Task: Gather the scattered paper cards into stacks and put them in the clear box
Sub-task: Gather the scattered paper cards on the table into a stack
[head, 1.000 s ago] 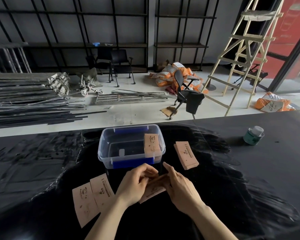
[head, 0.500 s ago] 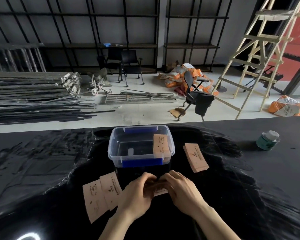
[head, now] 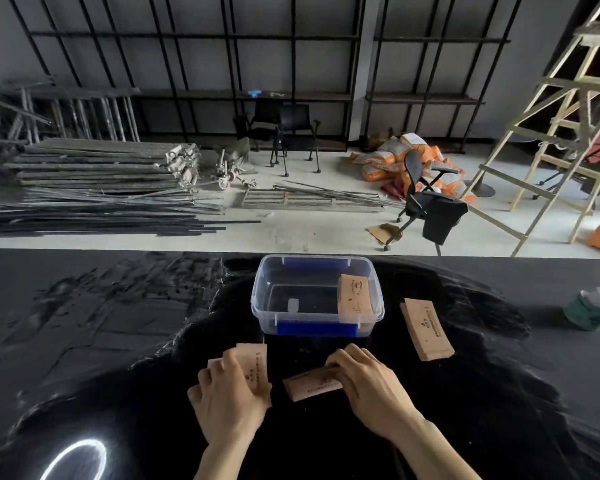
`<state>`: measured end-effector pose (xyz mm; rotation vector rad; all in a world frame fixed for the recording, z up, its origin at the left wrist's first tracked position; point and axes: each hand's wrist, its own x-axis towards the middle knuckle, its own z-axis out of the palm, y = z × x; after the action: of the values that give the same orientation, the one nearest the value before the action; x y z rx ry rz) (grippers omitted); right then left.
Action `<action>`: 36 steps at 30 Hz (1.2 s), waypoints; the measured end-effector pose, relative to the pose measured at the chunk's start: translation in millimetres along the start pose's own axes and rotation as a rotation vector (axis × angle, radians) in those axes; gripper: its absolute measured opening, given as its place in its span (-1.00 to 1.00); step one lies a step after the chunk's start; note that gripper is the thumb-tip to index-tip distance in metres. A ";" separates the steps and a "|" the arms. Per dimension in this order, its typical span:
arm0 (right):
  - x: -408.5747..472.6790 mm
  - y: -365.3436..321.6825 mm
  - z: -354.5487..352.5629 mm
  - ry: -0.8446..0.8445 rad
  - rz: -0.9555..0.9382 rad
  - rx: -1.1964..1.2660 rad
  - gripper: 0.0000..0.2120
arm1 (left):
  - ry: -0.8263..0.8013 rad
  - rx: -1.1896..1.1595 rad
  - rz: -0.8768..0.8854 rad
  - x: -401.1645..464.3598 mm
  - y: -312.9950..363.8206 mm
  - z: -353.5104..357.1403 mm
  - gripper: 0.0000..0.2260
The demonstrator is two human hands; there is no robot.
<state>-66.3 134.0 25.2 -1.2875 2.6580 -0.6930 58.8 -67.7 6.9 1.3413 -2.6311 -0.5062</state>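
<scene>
My right fingers curl over the near end of a small stack of cards, pinching it against the black table; I judge this grip squares the edges so the bundle can be lifted as one piece. My right hand thus closes on that stack, which lies tilted, its free end pointing toward my left hand. My left fingers lie flat and spread on a second group of cards, pressing rather than grasping; whether any fingertip hooks an edge I cannot tell. I judge the flat palm serves to slide these loose cards together before they are picked up. How many cards lie under it cannot be counted: one face shows clearly and a corner of another shows at the left. A third stack lies untouched on the table to the right, just beside the clear box, placed within easy reach of it. The box stands directly beyond both hands, lid off, with blue latches on its near and far walls. One stack already leans inside against its right wall. Count: four card groups in all, one boxed and three outside; one box; one green jar well apart at the far right, not part of the work.
</scene>
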 end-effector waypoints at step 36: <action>-2.7 7.3 10.7 0.031 -0.019 0.025 -0.81 | 0.093 -0.489 0.259 -15.0 2.9 -7.3 -0.73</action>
<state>-66.8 136.2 12.1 -1.3076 2.6561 -0.7527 67.5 -55.7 15.1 0.8407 -2.3399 -0.9410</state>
